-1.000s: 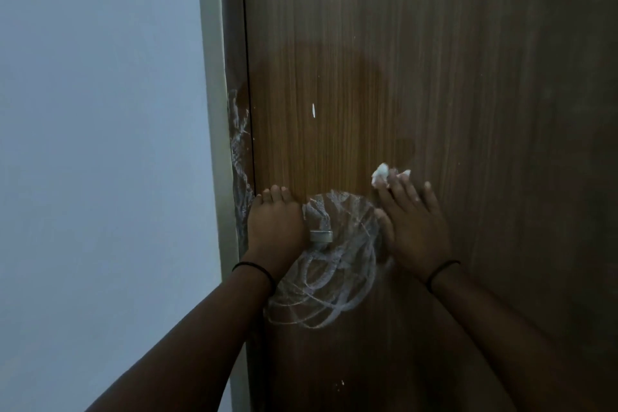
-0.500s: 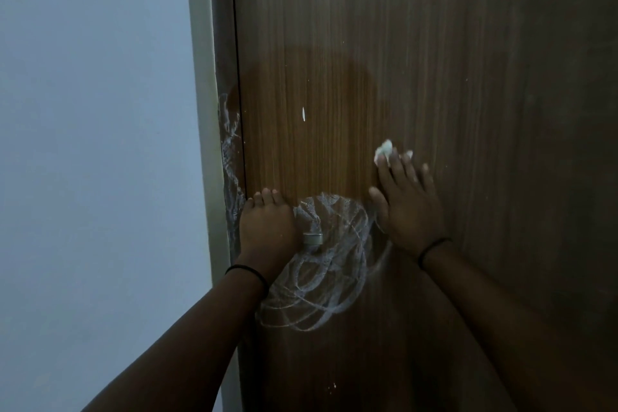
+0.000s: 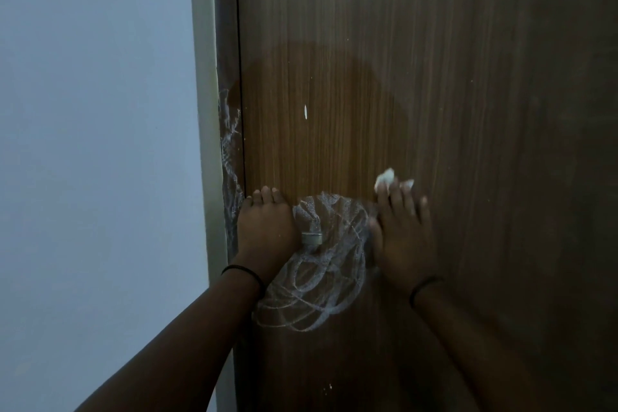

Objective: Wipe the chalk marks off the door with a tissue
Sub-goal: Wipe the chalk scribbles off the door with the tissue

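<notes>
Since a moment ago our right hand [image 3: 403, 237] has slid back down beside the chalk marks [image 3: 321, 264], fingers flat, pressing the tissue [image 3: 384, 177] to the door [image 3: 434, 77]. Our left hand [image 3: 266, 227] rests flat left of them; its thumb is hidden.

I see the right hand [image 3: 403, 237] pressing a tissue [image 3: 384, 177] flat on the door [image 3: 434, 77], right of the chalk marks [image 3: 321, 278]; left hand [image 3: 266, 231] rests by the door's left edge.
</notes>
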### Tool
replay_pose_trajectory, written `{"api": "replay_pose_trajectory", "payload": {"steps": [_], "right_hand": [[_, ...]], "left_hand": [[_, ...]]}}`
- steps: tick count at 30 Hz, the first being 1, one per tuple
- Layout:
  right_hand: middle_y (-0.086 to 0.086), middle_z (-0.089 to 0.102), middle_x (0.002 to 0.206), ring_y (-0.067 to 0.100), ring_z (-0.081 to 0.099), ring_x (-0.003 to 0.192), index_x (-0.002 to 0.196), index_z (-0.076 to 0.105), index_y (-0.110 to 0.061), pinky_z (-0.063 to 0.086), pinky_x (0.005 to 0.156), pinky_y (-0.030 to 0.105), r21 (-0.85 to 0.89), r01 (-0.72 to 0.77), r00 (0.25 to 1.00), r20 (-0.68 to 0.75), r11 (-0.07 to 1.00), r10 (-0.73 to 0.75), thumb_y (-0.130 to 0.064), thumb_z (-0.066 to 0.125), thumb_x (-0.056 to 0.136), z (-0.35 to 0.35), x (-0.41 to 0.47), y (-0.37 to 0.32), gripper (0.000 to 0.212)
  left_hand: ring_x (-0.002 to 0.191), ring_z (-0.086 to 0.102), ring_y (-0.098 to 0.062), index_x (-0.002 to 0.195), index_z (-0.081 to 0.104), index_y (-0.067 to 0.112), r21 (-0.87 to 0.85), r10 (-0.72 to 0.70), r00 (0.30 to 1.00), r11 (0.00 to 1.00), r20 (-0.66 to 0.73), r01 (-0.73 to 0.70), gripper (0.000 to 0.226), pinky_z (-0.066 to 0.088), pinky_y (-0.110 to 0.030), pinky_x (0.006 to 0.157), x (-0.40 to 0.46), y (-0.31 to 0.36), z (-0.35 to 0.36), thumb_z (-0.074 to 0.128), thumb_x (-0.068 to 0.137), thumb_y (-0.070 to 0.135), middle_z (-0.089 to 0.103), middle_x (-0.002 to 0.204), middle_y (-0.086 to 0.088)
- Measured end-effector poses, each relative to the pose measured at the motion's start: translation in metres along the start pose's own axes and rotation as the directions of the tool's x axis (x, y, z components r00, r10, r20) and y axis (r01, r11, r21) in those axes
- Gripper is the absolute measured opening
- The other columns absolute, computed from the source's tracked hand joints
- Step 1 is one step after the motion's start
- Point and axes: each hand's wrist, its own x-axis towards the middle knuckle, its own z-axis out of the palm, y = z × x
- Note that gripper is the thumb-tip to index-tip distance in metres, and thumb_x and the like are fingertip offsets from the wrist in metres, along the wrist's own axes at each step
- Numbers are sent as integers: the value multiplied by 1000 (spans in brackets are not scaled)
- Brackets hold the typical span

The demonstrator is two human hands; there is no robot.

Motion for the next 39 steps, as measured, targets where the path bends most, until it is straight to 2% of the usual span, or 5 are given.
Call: {"api": "replay_pose_trajectory", "payload": {"steps": [15, 22, 29, 35, 39], "right_hand": [[-1, 2, 166, 14, -7, 153, 158, 3, -23, 0, 124, 45, -55, 166, 981, 115, 985, -159, -51, 10, 103, 22, -25, -17, 62], [3, 2, 165, 19, -5, 153, 158, 3, -20, 0, 124, 46, -10, 9, 1000, 18, 1000, -9, -50, 10, 104, 17, -16, -11, 63], [-1, 7, 166, 16, 2, 154, 158, 11, -22, 0, 124, 44, -84, 199, 978, 86, 976, -192, -45, 18, 104, 35, -38, -5, 59], [3, 10, 165, 19, 3, 154, 158, 10, -20, 5, 124, 47, -52, 54, 998, 16, 997, -53, -45, 18, 105, 23, -23, 3, 60], [1, 3, 165, 19, 1, 154, 158, 9, -20, 3, 124, 44, -48, 185, 982, 42, 981, -183, -46, 18, 105, 25, -15, -14, 60]], "left_hand": [[127, 48, -29, 138, 43, 3, -61, 15, 999, 998, -33, -17, 65, 38, -38, 106, -4, -7, 5, 18, 87, 36, 51, 137, -14], [130, 47, -32, 139, 42, 0, -55, 8, 1000, 998, -10, -9, 58, 37, -42, 108, -3, -5, 9, 34, 93, 35, 50, 140, -19], [128, 48, -30, 139, 44, 2, -92, 24, 999, 995, -35, -27, 61, 37, -39, 107, -5, -7, 8, 25, 89, 33, 51, 138, -15], [135, 43, -33, 144, 39, 0, -81, 9, 1000, 997, -14, -11, 61, 34, -43, 112, -5, -6, 11, 33, 92, 32, 45, 147, -20], [135, 44, -33, 144, 39, 0, -86, 7, 1000, 996, -22, -9, 68, 35, -43, 111, -5, -5, 9, 24, 89, 37, 45, 147, -20]]}}
